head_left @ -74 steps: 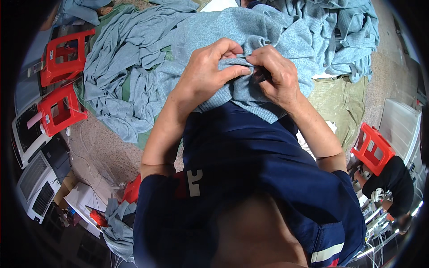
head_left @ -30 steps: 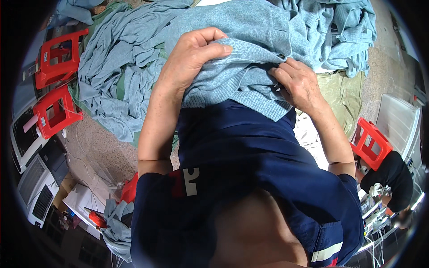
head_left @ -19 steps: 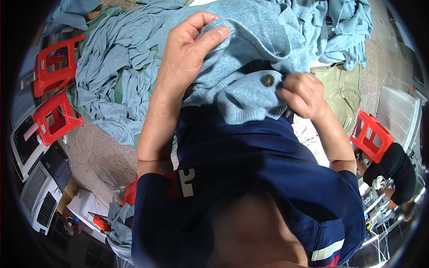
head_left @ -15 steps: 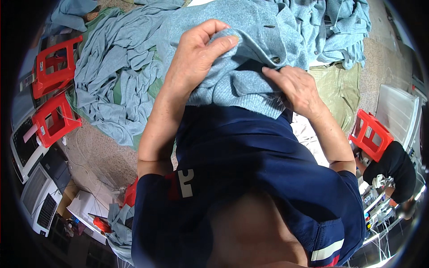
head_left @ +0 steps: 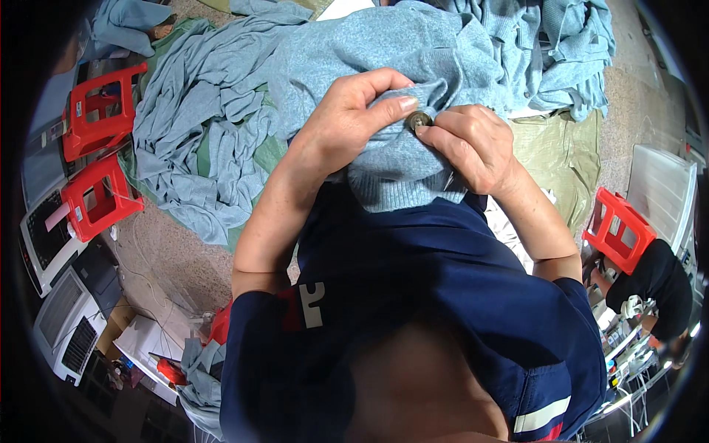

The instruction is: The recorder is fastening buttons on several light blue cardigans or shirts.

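A light blue knitted cardigan (head_left: 347, 55) lies across my lap and the pile in front of me, its ribbed hem (head_left: 399, 196) toward my body. My left hand (head_left: 343, 122) pinches the knit edge between thumb and fingers, just left of a dark round button (head_left: 419, 119). On the button's right side, my right hand (head_left: 476, 144) is closed, its thumb tip and bent forefinger at the button's rim. The fingers of my right hand hide part of the cloth beneath. Whether the button is through a buttonhole I cannot tell.
More blue knitwear (head_left: 207, 111) is heaped to the left over green sheeting, with further garments (head_left: 569, 52) at the far right. Red plastic stools (head_left: 100, 196) stand at left, another red stool (head_left: 619, 230) at right. Beside that one is a person in black (head_left: 653, 288).
My right hand has come out from under the cardigan's edge and closed at the button. My left hand has moved down and right, bringing the folded edge nearer to me.
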`<control>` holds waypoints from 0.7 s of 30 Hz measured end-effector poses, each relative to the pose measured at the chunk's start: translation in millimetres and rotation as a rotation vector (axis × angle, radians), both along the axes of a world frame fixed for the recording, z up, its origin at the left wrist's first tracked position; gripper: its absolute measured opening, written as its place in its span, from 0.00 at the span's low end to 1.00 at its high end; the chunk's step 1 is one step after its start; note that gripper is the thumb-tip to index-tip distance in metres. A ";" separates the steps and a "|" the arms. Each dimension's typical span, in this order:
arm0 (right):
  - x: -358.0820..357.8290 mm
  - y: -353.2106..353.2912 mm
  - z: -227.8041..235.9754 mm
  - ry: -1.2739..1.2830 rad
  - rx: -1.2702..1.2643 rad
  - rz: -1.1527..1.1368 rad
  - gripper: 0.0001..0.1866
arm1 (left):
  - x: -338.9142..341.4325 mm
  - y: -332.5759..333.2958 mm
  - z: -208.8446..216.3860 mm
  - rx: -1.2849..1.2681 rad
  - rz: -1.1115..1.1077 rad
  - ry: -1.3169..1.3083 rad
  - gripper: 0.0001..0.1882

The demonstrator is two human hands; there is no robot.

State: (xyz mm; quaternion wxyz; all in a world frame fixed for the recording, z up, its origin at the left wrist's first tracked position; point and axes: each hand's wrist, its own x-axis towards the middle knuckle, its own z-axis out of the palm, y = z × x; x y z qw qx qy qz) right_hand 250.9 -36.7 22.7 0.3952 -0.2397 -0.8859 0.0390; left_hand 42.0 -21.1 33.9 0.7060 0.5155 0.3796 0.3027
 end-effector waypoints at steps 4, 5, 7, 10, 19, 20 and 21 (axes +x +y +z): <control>-1.1 -0.5 -5.4 -0.021 -0.061 -0.004 0.13 | -2.8 -3.5 -4.6 -0.018 0.089 0.020 0.12; -2.0 -0.2 -8.0 -0.021 -0.062 -0.004 0.13 | -2.9 -3.8 -5.7 0.001 0.087 0.030 0.12; -3.6 1.7 -13.9 -0.007 -0.063 0.002 0.13 | -3.6 -2.8 -6.3 0.003 0.072 0.051 0.13; -4.0 0.5 -17.0 0.005 -0.074 0.004 0.14 | -8.0 -1.7 -10.2 0.011 0.028 0.135 0.13; -11.8 -5.6 -25.1 0.077 -0.190 -0.044 0.14 | -11.5 -3.1 -10.4 0.145 -0.046 0.133 0.14; -12.5 -6.1 -24.2 0.068 -0.222 -0.020 0.13 | -13.2 -2.5 -10.9 0.149 -0.084 0.166 0.16; -12.4 -6.3 -23.1 0.036 -0.242 -0.015 0.12 | -14.1 -2.8 -10.8 0.148 -0.085 0.165 0.16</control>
